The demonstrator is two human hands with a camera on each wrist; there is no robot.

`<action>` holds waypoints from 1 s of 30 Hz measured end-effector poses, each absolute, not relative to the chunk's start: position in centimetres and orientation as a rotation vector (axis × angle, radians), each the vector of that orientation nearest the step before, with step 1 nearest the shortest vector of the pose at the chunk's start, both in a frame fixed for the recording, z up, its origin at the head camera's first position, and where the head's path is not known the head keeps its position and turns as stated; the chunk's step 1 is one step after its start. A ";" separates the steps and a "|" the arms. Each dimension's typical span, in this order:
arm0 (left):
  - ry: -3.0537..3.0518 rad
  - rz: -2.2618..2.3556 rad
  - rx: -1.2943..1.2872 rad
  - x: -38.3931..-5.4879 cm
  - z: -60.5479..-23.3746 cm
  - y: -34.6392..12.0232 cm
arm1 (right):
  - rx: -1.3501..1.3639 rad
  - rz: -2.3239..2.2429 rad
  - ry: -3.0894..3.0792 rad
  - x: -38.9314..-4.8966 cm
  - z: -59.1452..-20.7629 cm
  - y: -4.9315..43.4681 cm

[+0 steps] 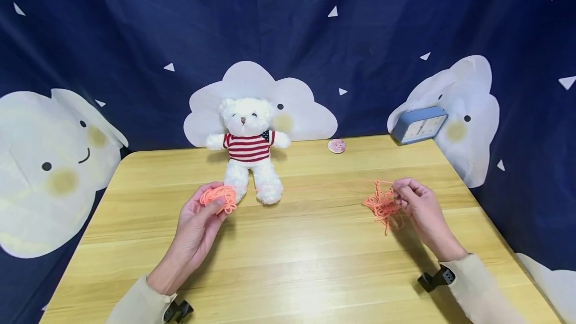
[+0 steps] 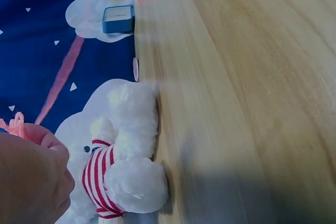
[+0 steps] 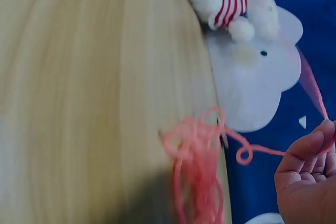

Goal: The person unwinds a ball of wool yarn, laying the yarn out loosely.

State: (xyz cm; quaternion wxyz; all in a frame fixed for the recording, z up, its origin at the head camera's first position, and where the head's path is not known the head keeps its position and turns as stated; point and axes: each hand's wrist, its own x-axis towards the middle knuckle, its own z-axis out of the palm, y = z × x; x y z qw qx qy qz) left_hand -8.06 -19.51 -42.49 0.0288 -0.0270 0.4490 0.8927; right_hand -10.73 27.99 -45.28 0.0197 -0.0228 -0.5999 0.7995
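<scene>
Left hand (image 1: 198, 229): fingers and thumb closed on a bundle of orange yarn (image 1: 217, 198); right hand (image 1: 421, 209): fingertips pinching yarn, with a loose orange tangle (image 1: 382, 205) just beside them, toward the left hand; one strand (image 3: 311, 81), running between both hands; white bear (image 1: 249, 149), striped shirt, near the desk (image 1: 297, 259)'s back edge, feet just beside the bundle; pink disc (image 1: 337, 146), at the back edge; blue clock (image 1: 420, 125), at the back right corner

Backdrop: dark blue cloth (image 1: 297, 24), creased, hangs behind and along both sides of the table (image 1: 292, 234). Print: small white triangles (image 1: 333, 12), large pale clouds (image 1: 252, 81) with yellow cheeks. Tabletop yellowish, wood-grained; rear left corner rounded. Bright glare (image 1: 310, 294) shows toward the near side.
</scene>
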 end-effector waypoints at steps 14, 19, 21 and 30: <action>1.349 2.779 -0.020 -7.9 -42.5 -19.8 | -0.267 2.450 -1.764 -11.0 -46.3 32.2; 1.320 2.793 -0.023 -7.9 -42.4 -19.9 | -0.298 2.433 -1.829 -11.1 -46.5 32.5; 1.310 2.808 -0.021 -7.9 -42.4 -19.9 | -0.307 2.430 -1.857 -11.2 -46.5 32.6; 1.355 2.865 -0.071 -7.9 -42.4 -19.9 | -0.385 2.342 -1.987 -11.3 -46.7 33.4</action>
